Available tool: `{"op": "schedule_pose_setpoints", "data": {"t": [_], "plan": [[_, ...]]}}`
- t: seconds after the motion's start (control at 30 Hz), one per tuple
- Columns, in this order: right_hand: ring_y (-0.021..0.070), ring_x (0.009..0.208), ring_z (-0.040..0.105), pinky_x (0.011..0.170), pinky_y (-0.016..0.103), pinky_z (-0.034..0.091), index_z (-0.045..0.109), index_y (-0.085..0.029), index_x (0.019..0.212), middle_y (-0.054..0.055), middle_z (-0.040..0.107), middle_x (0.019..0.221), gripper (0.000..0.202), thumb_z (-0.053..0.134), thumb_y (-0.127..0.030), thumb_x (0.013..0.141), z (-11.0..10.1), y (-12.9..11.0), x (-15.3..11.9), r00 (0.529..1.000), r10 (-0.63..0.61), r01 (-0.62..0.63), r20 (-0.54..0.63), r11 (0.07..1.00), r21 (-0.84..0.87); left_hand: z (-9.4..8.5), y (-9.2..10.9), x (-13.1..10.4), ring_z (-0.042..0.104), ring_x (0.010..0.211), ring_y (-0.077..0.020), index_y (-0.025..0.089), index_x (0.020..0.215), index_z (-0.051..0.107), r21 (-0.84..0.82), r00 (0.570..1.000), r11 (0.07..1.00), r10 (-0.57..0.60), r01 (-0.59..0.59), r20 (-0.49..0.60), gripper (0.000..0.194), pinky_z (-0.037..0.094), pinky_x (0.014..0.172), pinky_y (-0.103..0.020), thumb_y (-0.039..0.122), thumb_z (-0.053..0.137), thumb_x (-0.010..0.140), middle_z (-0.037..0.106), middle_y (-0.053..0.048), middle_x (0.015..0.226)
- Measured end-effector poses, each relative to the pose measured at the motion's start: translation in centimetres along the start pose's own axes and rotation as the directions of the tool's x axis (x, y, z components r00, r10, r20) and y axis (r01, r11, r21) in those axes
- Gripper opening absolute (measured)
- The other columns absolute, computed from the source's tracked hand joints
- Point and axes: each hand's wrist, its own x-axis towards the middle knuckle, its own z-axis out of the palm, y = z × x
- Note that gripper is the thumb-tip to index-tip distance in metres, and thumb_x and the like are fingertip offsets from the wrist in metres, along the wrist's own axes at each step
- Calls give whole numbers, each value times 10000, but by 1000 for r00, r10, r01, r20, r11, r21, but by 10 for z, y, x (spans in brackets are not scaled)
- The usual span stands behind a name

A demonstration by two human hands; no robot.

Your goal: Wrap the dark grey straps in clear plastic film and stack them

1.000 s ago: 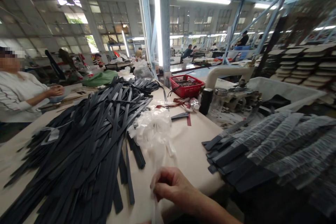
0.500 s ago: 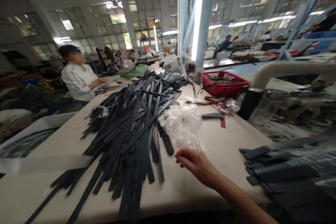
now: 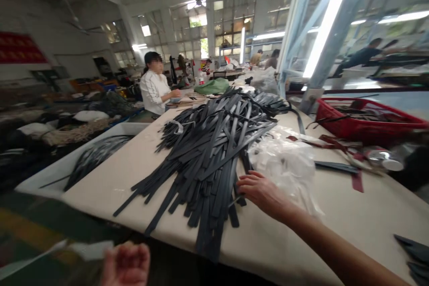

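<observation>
A large pile of flat black strips (image 3: 214, 152) lies across the cream table (image 3: 140, 161). My right hand (image 3: 263, 192) is at the pile's right edge, fingers loosely bent and apart, the tips over the ends of a few strips. Nothing shows gripped in it. Beside it lies a heap of translucent white plastic strips (image 3: 284, 161). My left hand (image 3: 127, 263) is low at the left, beyond the table's front edge, with its fingers curled in. A white strip (image 3: 92, 250) trails leftward from it, blurred; the grip itself is partly hidden.
A white bin (image 3: 40, 181) with dark strips stands left of the table. At the right are a red basket (image 3: 368, 120), a clear bottle (image 3: 385, 159) and maroon strips (image 3: 357, 181). A co-worker (image 3: 156, 85) in a white top is across the table's far left.
The view has swung left. My right hand has moved from beside the white plastic to the black strips' edge. My left hand has come into view at the bottom with the white strip.
</observation>
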Motion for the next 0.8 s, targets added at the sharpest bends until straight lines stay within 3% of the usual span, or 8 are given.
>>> {"op": "schedule_pose_setpoints", "data": {"t": [0.07,0.13,0.23,0.37,0.6,0.8], "plan": [[185,980,644,1015,389,355,659,-211,994,38,713,1016,162,497,-200,982,-1,-14,8,999,-24,25,-37,999,40,-2,-23,1,654,638,-140,255,796,671,-58,1000,998,-21,21,11,180,588,648,-285,258,550,929,713,30,715],[167,797,628,823,318,424,630,-196,887,28,680,831,242,440,-281,1011,2,-36,15,997,-8,14,-72,996,91,0,-45,2,672,650,-126,198,800,676,-143,993,987,-63,77,100,175,596,645,-260,170,551,920,730,-14,764],[145,614,537,605,275,349,528,-199,696,5,571,645,395,386,-369,1022,11,-73,21,999,-19,23,-32,992,127,5,-64,1,694,712,-124,146,841,677,-233,969,963,-79,135,234,147,603,672,-248,147,555,923,740,-64,849],[130,567,507,582,273,296,485,-196,663,1,550,612,383,382,-325,1009,26,-107,26,994,-106,103,19,988,117,9,-71,-1,702,782,-139,137,859,690,-244,968,964,-45,107,249,121,602,695,-248,158,584,912,741,-79,882],[128,561,511,587,276,280,487,-195,659,4,563,613,352,394,-285,986,46,-110,39,995,-78,73,68,995,73,10,-78,1,699,807,-148,136,884,720,-243,948,965,-20,101,317,87,592,708,-241,207,678,859,749,-74,897],[126,555,536,593,280,282,513,-189,662,4,597,623,338,419,-261,978,54,-115,47,986,-85,83,143,996,20,0,-89,8,700,806,-157,147,867,732,-224,938,970,-7,90,348,282,586,717,-240,286,866,661,761,-59,883]]}}
